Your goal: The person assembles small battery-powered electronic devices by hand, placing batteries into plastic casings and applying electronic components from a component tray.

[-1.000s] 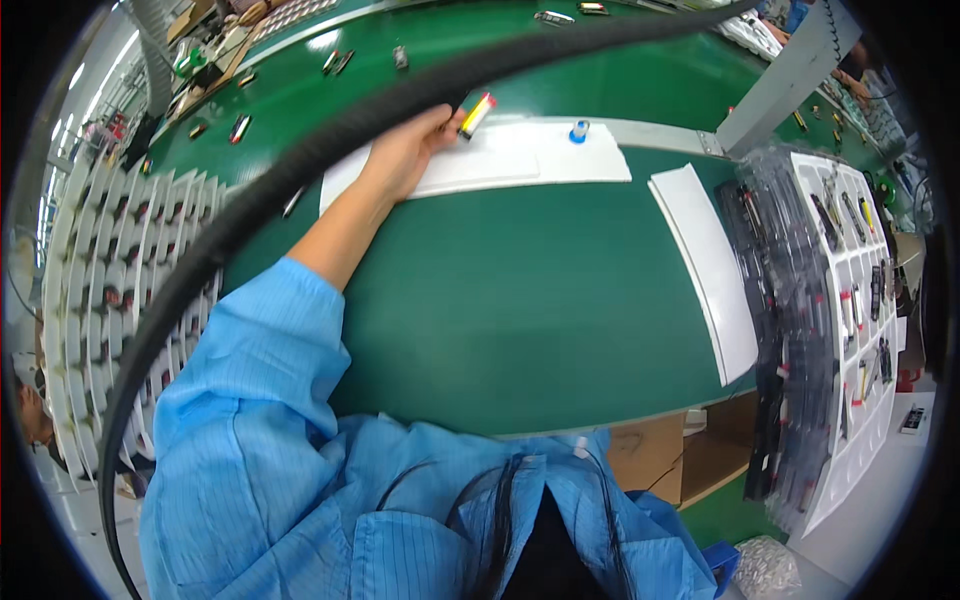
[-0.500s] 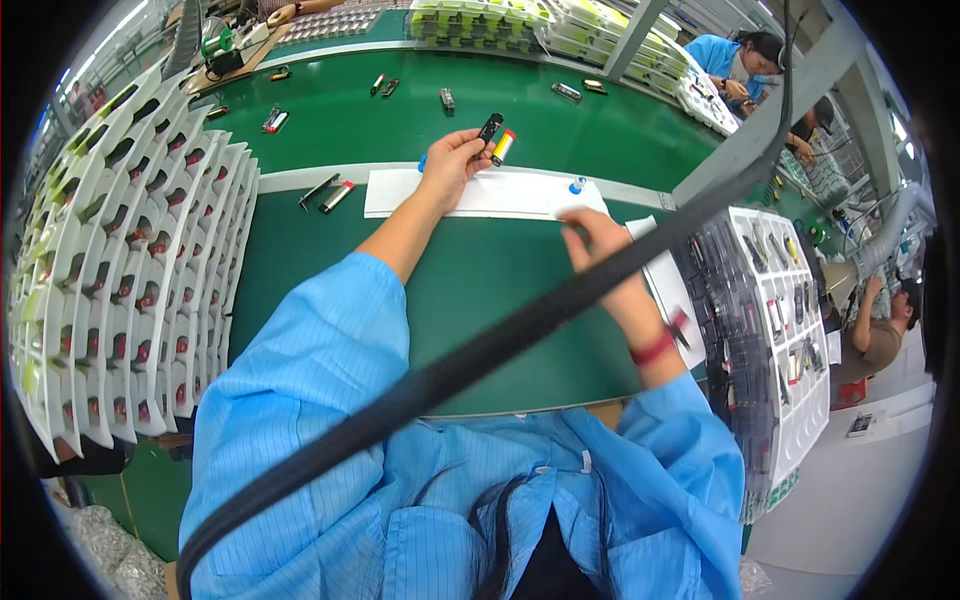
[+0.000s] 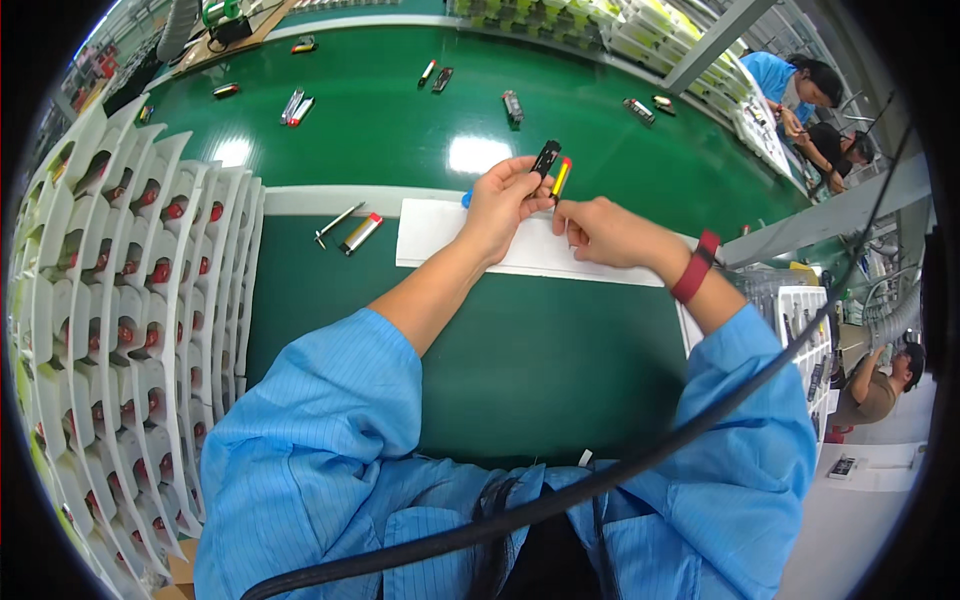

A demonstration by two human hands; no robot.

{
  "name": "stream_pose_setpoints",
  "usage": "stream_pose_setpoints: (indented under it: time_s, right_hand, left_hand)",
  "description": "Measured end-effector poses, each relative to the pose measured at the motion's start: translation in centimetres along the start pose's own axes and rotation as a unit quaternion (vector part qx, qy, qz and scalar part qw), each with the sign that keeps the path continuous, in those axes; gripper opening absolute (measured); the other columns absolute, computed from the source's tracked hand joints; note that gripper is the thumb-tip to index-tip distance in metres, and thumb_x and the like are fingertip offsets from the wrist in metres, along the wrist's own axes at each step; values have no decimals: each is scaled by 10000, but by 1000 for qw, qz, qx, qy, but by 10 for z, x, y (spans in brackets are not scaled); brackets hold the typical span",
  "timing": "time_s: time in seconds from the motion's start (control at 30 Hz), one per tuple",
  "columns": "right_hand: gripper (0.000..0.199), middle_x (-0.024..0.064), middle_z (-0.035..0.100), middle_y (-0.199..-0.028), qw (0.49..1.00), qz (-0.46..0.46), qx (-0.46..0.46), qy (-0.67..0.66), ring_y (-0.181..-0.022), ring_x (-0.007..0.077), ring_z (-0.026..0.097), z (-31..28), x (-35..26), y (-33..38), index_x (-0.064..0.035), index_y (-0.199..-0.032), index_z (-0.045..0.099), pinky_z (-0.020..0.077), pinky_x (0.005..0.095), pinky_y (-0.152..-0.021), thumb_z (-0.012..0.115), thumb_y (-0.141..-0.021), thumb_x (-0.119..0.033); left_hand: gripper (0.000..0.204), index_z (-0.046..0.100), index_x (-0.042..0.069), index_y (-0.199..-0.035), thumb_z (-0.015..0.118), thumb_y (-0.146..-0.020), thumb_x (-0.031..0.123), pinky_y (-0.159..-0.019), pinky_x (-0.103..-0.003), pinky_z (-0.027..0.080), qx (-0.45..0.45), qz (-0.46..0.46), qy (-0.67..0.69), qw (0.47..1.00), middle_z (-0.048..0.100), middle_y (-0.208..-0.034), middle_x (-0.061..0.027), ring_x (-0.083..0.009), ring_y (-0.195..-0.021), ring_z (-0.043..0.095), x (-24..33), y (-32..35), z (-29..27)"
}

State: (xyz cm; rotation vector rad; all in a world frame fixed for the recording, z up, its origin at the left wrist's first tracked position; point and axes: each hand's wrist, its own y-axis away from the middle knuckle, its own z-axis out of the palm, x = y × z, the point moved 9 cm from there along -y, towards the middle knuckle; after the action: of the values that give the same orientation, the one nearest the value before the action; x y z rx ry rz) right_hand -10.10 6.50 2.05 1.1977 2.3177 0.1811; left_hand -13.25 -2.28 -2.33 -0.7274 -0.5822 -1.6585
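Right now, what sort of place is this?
Probably a factory assembly line: stacked white trays hold many similar parts, small devices lie spread along a long green surface, and a co-worker in blue bends over handwork.

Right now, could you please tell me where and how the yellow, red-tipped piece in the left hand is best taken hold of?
Probably by its upper part, below the red tip: the yellow piece slants up from the left hand, leaving that part bare. I'd pinch it from the right, where the right hand is, since the black piece sits on its left.
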Motion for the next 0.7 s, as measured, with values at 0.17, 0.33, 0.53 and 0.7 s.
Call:
stream_pose_setpoints:
  time_s: [0.17,0.33,0.53,0.7]
  right_hand:
    - [201,95,578,-705,1000,-16,8,-24,-701,234,580,-5,8,2,-19,-847,535,463,328,-644,582,-654,15]
    - [138,95,561,-762,884,-183,420,86,-673,236,583,-2,-10,88,-11,-832,524,484,310,-654,577,-715,38]
    - [263,75,575,-827,658,-25,411,-630,-700,181,617,-19,84,90,-20,-1019,467,533,272,-643,571,-780,12]
    - [191,88,592,-820,567,-65,284,-770,-724,206,630,4,87,40,-29,-983,474,528,295,-675,544,-805,-10]
  left_hand:
    - [299,408,-59,-1106,508,-834,14,-712,-288,537,-3,19,0,1000,578,-887,-158,-172,-763,585,-3,-5,2]
    - [290,430,-46,-1114,510,-843,18,-734,-282,528,-10,13,-63,998,592,-917,-159,-171,-790,597,-1,-1,0]
    - [254,524,-44,-1068,546,-835,54,-703,-234,517,-81,-112,-245,960,620,-877,-119,-131,-774,608,-14,0,27]
    - [263,555,-45,-1093,517,-873,95,-763,-256,511,-114,-139,-205,962,612,-977,-134,-145,-868,600,-31,-1,26]
